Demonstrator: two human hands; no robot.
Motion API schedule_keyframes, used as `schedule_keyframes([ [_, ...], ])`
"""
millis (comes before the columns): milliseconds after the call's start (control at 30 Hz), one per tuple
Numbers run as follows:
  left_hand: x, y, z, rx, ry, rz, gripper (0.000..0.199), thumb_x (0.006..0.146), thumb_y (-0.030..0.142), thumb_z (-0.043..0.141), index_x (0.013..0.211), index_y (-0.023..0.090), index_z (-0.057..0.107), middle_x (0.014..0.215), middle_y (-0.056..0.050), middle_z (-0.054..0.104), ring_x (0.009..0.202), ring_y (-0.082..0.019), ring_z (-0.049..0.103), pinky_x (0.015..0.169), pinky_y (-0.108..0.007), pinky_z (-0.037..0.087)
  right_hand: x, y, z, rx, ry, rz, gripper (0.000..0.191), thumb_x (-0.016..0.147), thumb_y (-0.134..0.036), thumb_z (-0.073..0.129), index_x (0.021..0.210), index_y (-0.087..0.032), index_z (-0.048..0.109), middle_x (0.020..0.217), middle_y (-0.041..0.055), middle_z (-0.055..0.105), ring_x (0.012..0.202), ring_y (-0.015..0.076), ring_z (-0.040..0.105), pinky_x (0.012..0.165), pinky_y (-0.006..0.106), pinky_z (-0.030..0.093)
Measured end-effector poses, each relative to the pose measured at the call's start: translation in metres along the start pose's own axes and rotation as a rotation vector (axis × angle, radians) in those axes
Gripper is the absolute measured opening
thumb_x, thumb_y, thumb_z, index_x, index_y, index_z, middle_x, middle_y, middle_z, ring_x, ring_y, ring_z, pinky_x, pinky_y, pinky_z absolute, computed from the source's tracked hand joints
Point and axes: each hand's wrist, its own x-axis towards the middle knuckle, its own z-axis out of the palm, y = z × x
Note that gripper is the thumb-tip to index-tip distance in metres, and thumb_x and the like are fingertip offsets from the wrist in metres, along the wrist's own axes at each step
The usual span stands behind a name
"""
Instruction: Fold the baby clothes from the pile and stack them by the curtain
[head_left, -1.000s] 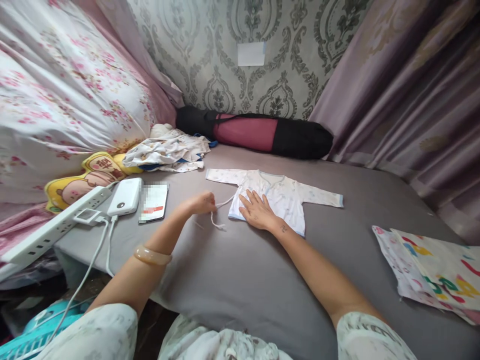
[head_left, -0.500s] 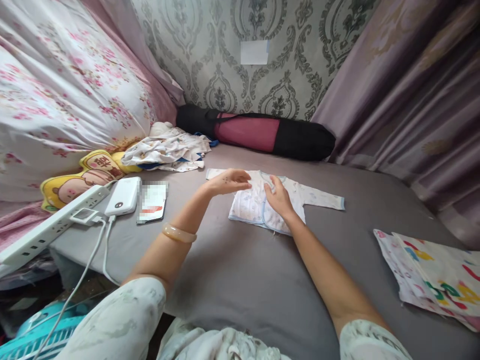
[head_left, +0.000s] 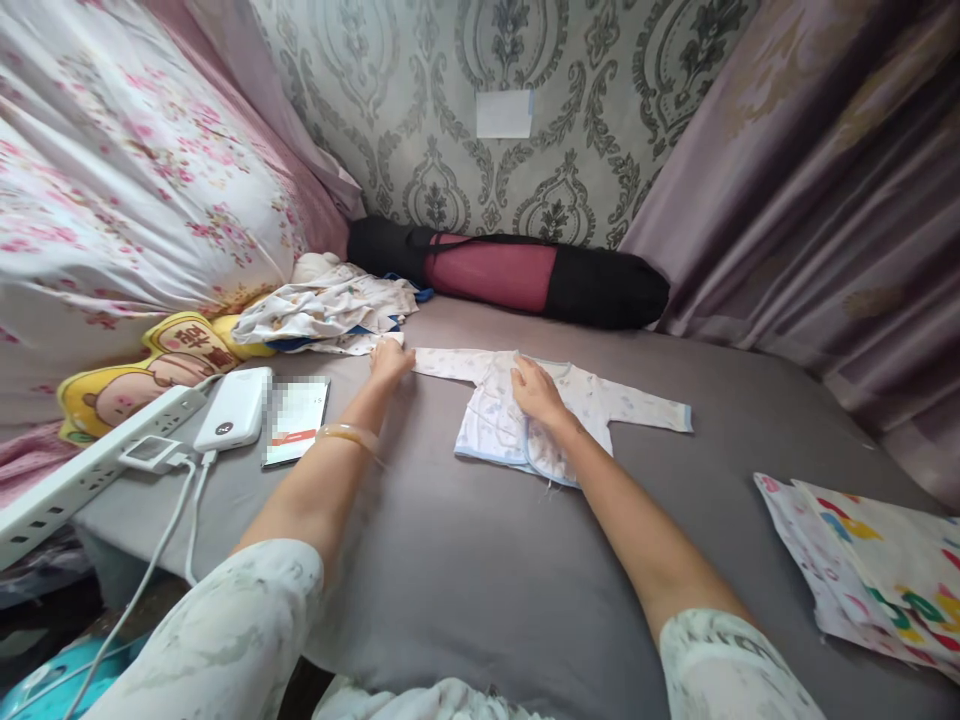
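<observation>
A small white baby shirt with pale blue trim and a faint print lies front up on the grey sheet, both sleeves spread sideways. My left hand is closed round the cuff end of its left-side sleeve, hiding the cuff. On the upper chest, near the neckline, rests my right hand, fingers stretched out over the cloth and holding nothing. The other sleeve lies flat to the right with its blue cuff showing.
A crumpled pile of printed clothes lies just beyond my left hand. Left stand a phone, a white power bank and a power strip with cables. Folded cloths lie right; a long black-and-red bag lines the wall.
My left hand has moved left from above the shirt to the sleeve end and closed on it. My right hand has shifted slightly left and come down onto the chest.
</observation>
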Motion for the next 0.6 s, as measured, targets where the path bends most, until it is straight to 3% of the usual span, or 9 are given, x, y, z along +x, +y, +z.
schedule_keyframes([
  [100,0.011,-0.005,0.006,0.077,-0.008,-0.037,0.030,0.081,0.039,0.059,0.092,0.012,0.062,0.113,-0.024,0.064,0.115,-0.035,0.056,0.087,-0.039,0.045,0.014,-0.015,0.009,-0.091,-0.057,-0.038,0.045,0.098,-0.025,0.027,0.133,-0.016,0.054,0.136,0.0111,0.054,0.127,0.0240,0.045,0.106,0.033,0.033],
  [267,0.026,-0.003,0.012,-0.023,-0.070,-0.041,0.024,0.076,0.036,0.066,0.087,0.015,0.061,0.083,-0.011,0.068,0.089,-0.028,0.066,0.069,-0.030,0.047,0.025,-0.029,0.015,-0.171,-0.123,0.005,0.040,0.099,-0.031,0.031,0.127,-0.020,0.057,0.124,0.0114,0.056,0.118,0.0260,0.047,0.097,0.034,0.037],
  [433,0.029,0.004,0.010,-0.307,-0.141,-0.151,0.020,0.061,0.021,0.076,0.068,0.016,0.058,0.058,-0.002,0.056,0.070,-0.024,0.063,0.054,-0.026,0.041,0.031,-0.032,0.021,-0.210,-0.138,0.047,0.040,0.099,-0.038,0.034,0.128,-0.021,0.056,0.126,0.0122,0.054,0.117,0.0271,0.047,0.098,0.037,0.035],
  [600,0.024,0.010,0.007,-0.549,-0.139,-0.175,0.011,0.068,0.014,0.064,0.068,0.017,0.054,0.056,0.002,0.048,0.061,-0.016,0.058,0.053,-0.023,0.044,0.036,-0.033,0.025,-0.220,-0.149,0.060,0.046,0.096,-0.042,0.037,0.133,-0.017,0.051,0.127,0.0148,0.053,0.119,0.0294,0.046,0.099,0.040,0.033],
])
